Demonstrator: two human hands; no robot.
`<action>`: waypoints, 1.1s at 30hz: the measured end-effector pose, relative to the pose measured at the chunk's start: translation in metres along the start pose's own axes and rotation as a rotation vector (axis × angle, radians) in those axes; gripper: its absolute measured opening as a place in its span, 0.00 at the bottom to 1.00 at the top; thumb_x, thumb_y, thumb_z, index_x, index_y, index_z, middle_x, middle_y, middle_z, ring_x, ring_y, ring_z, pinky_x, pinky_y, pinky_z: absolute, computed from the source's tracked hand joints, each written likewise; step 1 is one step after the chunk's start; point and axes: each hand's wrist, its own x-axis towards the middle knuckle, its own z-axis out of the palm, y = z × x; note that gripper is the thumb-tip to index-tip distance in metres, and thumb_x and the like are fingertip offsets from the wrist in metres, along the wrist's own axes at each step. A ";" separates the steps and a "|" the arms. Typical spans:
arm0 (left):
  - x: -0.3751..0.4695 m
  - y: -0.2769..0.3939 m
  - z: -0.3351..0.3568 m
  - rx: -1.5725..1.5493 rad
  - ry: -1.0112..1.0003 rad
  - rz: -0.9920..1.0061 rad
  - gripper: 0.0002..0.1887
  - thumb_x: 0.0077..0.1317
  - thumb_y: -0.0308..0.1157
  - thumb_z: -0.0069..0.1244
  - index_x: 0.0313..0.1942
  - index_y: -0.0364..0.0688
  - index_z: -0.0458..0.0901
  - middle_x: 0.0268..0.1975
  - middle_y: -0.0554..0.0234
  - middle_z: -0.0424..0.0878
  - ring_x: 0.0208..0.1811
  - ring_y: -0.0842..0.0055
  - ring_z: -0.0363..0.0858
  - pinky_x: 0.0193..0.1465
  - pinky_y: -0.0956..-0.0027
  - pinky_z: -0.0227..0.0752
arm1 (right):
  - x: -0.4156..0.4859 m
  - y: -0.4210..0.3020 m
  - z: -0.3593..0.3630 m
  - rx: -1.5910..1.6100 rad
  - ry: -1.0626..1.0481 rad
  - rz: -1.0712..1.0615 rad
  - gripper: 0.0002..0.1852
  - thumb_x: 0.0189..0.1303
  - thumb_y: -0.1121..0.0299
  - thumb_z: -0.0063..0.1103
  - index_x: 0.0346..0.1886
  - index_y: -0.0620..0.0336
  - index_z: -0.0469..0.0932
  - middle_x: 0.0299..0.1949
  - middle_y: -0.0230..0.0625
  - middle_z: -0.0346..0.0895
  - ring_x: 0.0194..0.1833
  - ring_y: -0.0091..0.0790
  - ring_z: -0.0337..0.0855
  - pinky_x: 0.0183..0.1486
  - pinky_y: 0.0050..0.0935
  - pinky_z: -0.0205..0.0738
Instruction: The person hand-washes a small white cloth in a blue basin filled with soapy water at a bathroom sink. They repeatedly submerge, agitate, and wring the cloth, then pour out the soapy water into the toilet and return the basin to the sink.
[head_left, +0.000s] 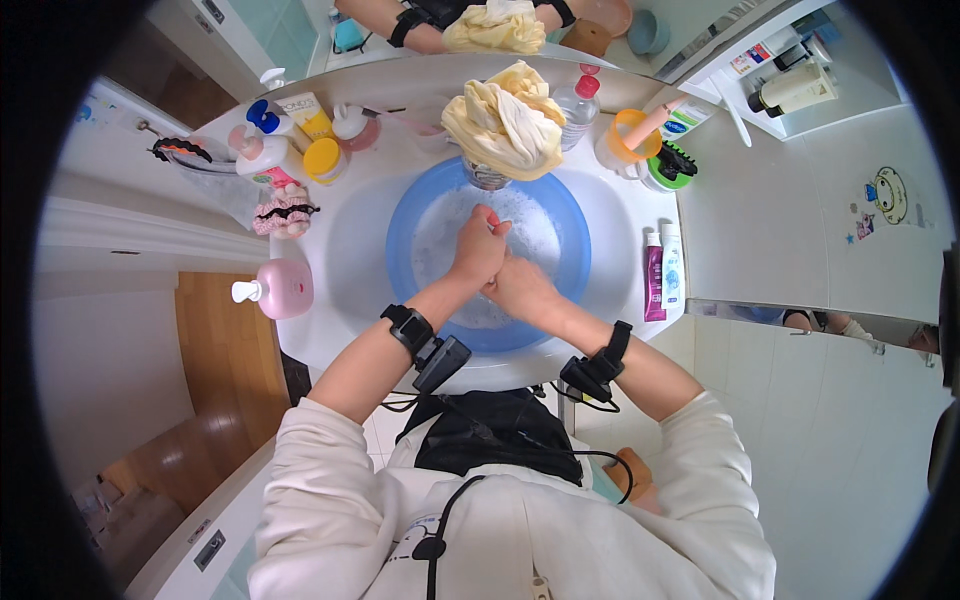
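Note:
My left hand (480, 249) and my right hand (522, 288) meet over a round blue plastic basin (401, 259) set in a white washbasin (349, 255). Both have curled fingers and press against each other. The right hand's fingers are mostly hidden, and whether anything small is between the hands cannot be seen. White foam floats on the soapy water (534, 225) beneath them. Just beyond my fingers, a bunched pale-yellow cloth (504, 127) rests on a shiny metal fitting (487, 175) at the basin's far rim.
Left on the counter are a pink pump bottle (286, 289), a white pump bottle (266, 159), a yellow-lidded jar (324, 161) and scrunchies (286, 212). An orange cup (626, 142), a red-capped clear bottle (576, 112) and two tubes (663, 274) stand or lie right. A mirror runs behind.

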 end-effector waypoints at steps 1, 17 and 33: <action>0.000 -0.003 -0.004 0.019 0.015 0.035 0.09 0.58 0.29 0.51 0.34 0.37 0.68 0.28 0.47 0.78 0.31 0.58 0.77 0.34 0.60 0.68 | -0.003 0.000 -0.006 -0.028 -0.056 0.010 0.24 0.52 0.59 0.57 0.45 0.71 0.68 0.39 0.58 0.74 0.43 0.53 0.77 0.45 0.44 0.71; 0.002 -0.080 -0.131 0.542 -0.139 -0.203 0.17 0.64 0.38 0.42 0.40 0.30 0.76 0.38 0.37 0.79 0.43 0.49 0.77 0.45 0.56 0.69 | -0.022 0.134 -0.012 -0.132 0.294 0.298 0.22 0.56 0.66 0.55 0.47 0.74 0.63 0.38 0.60 0.74 0.43 0.58 0.76 0.46 0.45 0.70; -0.018 -0.076 -0.143 0.380 -0.198 -0.206 0.20 0.64 0.41 0.40 0.39 0.29 0.76 0.36 0.41 0.80 0.38 0.52 0.78 0.42 0.56 0.68 | -0.044 0.137 -0.023 0.167 0.406 0.231 0.25 0.51 0.65 0.57 0.46 0.77 0.66 0.33 0.58 0.75 0.35 0.52 0.79 0.39 0.39 0.72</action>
